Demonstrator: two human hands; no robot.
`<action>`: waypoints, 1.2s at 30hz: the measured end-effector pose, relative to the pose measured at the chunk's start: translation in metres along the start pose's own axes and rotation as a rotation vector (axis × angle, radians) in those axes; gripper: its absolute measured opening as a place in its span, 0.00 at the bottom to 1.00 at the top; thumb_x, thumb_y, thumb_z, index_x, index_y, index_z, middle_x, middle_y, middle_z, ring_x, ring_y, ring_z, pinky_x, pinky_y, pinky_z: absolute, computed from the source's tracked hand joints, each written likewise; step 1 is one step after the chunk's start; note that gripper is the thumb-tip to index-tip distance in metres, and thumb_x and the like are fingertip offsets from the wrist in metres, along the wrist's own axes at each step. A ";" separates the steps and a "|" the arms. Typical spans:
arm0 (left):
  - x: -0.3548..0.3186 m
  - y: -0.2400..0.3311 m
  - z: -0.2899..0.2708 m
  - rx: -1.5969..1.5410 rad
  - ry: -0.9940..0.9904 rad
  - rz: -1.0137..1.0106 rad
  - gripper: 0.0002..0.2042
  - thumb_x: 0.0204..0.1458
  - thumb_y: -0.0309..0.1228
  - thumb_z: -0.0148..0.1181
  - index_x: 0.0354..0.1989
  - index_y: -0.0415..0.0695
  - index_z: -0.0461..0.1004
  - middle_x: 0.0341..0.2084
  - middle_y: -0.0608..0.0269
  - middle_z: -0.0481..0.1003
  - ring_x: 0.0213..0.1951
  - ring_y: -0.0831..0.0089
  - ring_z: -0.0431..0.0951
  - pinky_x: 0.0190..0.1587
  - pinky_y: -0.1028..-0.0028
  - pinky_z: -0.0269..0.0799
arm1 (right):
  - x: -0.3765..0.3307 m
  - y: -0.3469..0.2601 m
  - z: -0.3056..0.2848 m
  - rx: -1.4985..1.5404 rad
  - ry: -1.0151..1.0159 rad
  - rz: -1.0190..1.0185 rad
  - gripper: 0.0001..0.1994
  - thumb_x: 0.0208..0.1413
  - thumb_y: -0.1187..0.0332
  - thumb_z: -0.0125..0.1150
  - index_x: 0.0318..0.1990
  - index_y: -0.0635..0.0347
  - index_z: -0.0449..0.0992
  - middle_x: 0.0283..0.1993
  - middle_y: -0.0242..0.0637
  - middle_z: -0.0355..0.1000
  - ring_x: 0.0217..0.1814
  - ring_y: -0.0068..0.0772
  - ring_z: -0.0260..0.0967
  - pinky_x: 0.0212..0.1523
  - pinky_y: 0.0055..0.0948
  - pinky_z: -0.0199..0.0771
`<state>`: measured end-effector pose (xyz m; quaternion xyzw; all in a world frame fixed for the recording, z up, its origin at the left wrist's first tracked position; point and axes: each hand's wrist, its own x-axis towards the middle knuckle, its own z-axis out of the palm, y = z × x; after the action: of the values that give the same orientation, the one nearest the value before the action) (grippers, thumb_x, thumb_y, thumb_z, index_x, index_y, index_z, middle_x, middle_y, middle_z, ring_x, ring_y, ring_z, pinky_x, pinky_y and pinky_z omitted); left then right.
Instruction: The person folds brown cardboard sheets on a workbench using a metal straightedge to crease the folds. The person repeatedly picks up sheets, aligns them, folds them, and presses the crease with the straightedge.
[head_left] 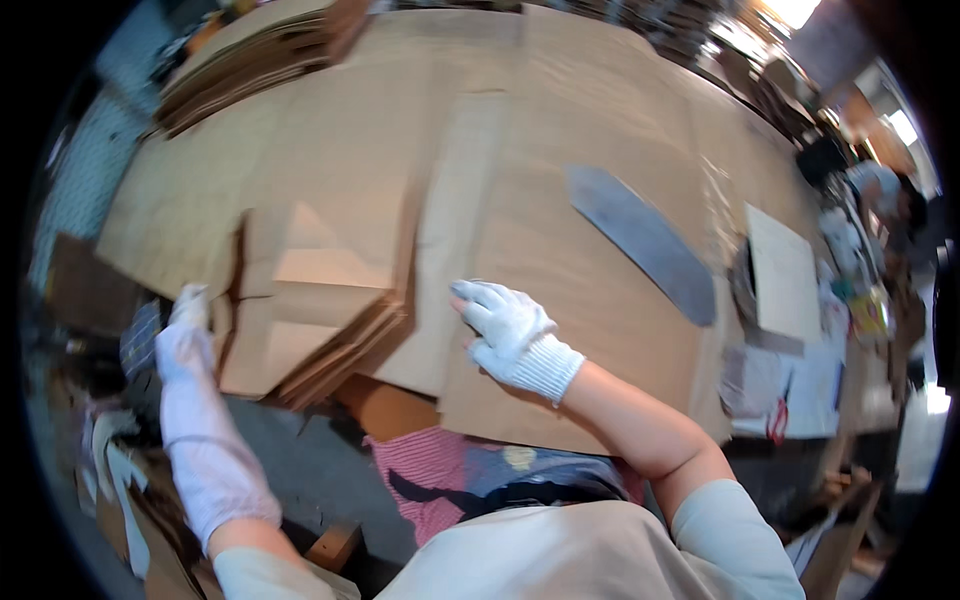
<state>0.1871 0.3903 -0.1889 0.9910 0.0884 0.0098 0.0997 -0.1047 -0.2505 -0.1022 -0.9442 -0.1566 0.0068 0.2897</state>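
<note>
My right hand [512, 335], in a white knit glove with bare fingertips, lies on a large brown paper sheet [590, 370] near its left edge. The fingers reach left, with the thumb apart from them. My left hand [188, 315], gloved and with a white sleeve cover over the forearm, is at the left edge of a stack of folded brown paper pieces [340, 335]. Its fingers are small and blurred, so I cannot tell whether they grip the paper. Beyond my right hand, a flat grey strip with angled ends [645, 245] lies on the brown sheet.
Another pile of brown sheets [250, 70] sits at the far left. On the right are a pale board [783, 275], papers [810, 385] and red-handled scissors [777, 420]. A person [880, 190] is at the far right. A wooden block [333, 546] lies below the table.
</note>
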 end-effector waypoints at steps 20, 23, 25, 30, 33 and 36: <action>-0.330 0.456 0.017 -0.310 -0.126 1.136 0.29 0.45 0.22 0.66 0.61 0.42 0.74 0.65 0.49 0.70 0.67 0.43 0.66 0.69 0.53 0.62 | -0.267 0.136 -0.070 0.781 0.705 1.079 0.06 0.58 0.71 0.63 0.36 0.65 0.80 0.28 0.28 0.74 0.29 0.18 0.66 0.30 0.23 0.66; -0.332 0.457 0.019 -0.351 -0.120 1.141 0.27 0.46 0.22 0.64 0.60 0.42 0.75 0.65 0.49 0.70 0.67 0.43 0.66 0.69 0.53 0.64 | -0.275 0.136 -0.069 0.847 0.715 1.031 0.09 0.58 0.71 0.65 0.44 0.66 0.81 0.33 0.30 0.76 0.35 0.19 0.70 0.36 0.22 0.71; -0.327 0.453 0.015 -0.360 -0.117 1.159 0.25 0.46 0.22 0.65 0.57 0.42 0.76 0.63 0.50 0.72 0.65 0.44 0.68 0.67 0.53 0.65 | -0.266 0.121 -0.078 0.942 0.739 1.005 0.16 0.58 0.71 0.67 0.52 0.67 0.79 0.38 0.31 0.77 0.40 0.19 0.73 0.42 0.21 0.74; -0.314 0.443 -0.004 -0.315 -0.216 1.201 0.23 0.42 0.18 0.63 0.52 0.43 0.79 0.59 0.51 0.76 0.64 0.45 0.71 0.65 0.54 0.68 | -0.264 0.094 -0.075 -0.227 0.638 0.512 0.26 0.52 0.71 0.71 0.60 0.63 0.75 0.47 0.43 0.80 0.47 0.42 0.79 0.51 0.35 0.77; -0.307 0.444 -0.022 -0.206 -0.361 1.219 0.28 0.38 0.13 0.59 0.53 0.43 0.78 0.60 0.52 0.76 0.64 0.45 0.71 0.67 0.54 0.68 | -0.271 0.112 -0.068 -0.402 0.494 0.249 0.15 0.47 0.69 0.73 0.45 0.58 0.82 0.43 0.36 0.81 0.45 0.44 0.78 0.46 0.40 0.78; -0.299 0.440 -0.047 -0.069 -0.348 1.304 0.26 0.34 0.14 0.60 0.47 0.41 0.80 0.55 0.50 0.78 0.60 0.51 0.76 0.64 0.59 0.72 | -0.261 0.110 -0.090 -0.220 0.430 0.237 0.09 0.45 0.70 0.72 0.36 0.53 0.83 0.39 0.35 0.81 0.41 0.44 0.78 0.40 0.39 0.79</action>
<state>-0.0328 -0.0778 -0.0552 0.8250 -0.5456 -0.0891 0.1177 -0.3119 -0.4641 -0.1079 -0.9615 0.0206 -0.1770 0.2091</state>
